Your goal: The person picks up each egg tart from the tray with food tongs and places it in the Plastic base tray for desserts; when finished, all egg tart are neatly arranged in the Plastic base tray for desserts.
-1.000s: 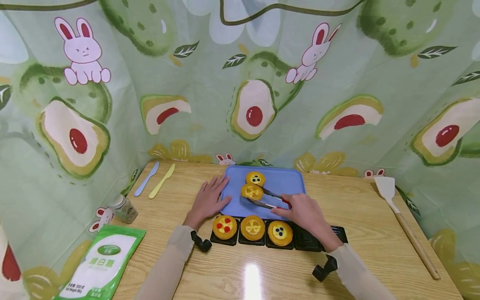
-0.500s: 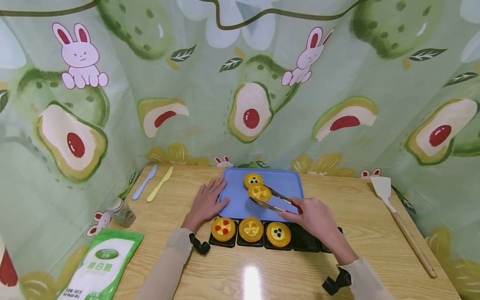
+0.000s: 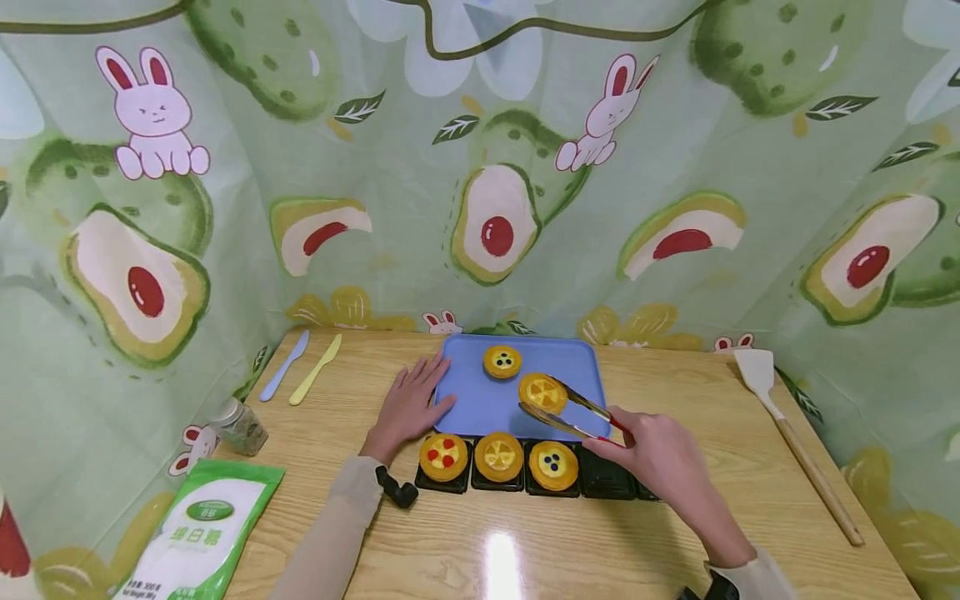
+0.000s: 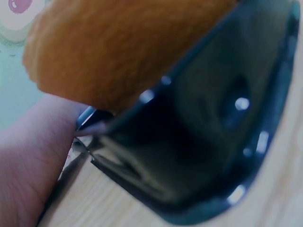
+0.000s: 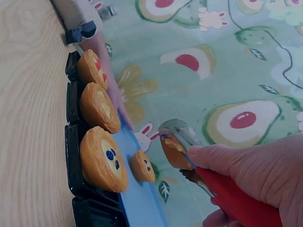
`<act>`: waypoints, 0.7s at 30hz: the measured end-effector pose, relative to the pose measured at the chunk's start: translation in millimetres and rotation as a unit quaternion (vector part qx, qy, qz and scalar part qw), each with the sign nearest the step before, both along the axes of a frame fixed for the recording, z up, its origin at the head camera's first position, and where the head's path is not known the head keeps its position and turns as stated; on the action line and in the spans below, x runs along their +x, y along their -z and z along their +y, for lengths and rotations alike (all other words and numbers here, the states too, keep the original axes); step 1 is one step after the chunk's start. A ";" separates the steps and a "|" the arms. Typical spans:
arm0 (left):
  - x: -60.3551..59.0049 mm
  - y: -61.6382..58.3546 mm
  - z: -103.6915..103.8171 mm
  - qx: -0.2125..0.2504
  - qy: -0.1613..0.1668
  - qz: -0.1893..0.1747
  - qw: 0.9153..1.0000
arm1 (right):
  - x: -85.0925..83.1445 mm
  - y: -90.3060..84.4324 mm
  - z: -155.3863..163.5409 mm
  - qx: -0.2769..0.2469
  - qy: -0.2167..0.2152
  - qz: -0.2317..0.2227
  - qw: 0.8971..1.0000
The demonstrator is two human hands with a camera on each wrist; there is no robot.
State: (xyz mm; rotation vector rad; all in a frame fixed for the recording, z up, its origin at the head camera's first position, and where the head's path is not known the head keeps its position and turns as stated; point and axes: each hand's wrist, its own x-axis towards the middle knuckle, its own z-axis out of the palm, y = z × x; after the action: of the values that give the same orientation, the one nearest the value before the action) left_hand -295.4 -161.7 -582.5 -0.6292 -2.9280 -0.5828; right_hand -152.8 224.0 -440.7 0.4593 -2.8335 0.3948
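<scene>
My right hand [image 3: 663, 454] grips red-handled tongs [image 3: 592, 407], whose tips pinch an egg tart with lemon-like slices [image 3: 543, 393]. In the right wrist view this tart [image 5: 174, 150] is lifted above the blue tray [image 3: 472, 400]. Flat on the tray's left edge lies my left hand [image 3: 407, 408], fingers straight. A blueberry tart [image 3: 502, 362] sits at the back of the tray. In front of it, black plastic cups hold a tart with red berries [image 3: 443, 457], a lemon-slice tart [image 3: 498, 457] and a blueberry tart [image 3: 553, 466]. A further cup [image 3: 606, 477] to their right is bare.
At left are a blue knife [image 3: 285, 365], a yellow knife [image 3: 315, 370], a spice jar [image 3: 240, 426] and a green-white sugar bag [image 3: 202, 525]. A white spatula with a wooden handle [image 3: 798, 446] lies at right. A printed curtain [image 3: 420, 150] surrounds the table.
My right hand has moved right with the tongs, carrying the lemon-slice tart away from the blueberry tart on the tray. The left hand stays on the tray's edge.
</scene>
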 end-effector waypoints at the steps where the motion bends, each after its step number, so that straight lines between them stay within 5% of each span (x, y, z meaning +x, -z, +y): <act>1: 0.3 0.1 0.0 0.003 0.001 -0.001 1.000 | 3.1 -0.8 2.0 -0.003 0.005 -0.005 1.000; 10: 0.0 1.3 0.8 0.003 -0.001 -0.008 1.000 | 34.6 -4.6 22.5 -0.007 0.051 -0.037 0.998; 21: 1.1 -3.1 1.4 0.004 -0.004 -0.012 1.000 | 67.8 0.8 42.0 -0.015 0.108 -0.017 0.994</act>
State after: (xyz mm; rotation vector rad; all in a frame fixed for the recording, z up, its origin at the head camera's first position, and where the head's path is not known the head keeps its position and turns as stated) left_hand -294.3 -160.3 -579.5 -0.6142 -2.9473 -0.6034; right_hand -85.1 266.0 -441.4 0.1397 -2.8672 0.4044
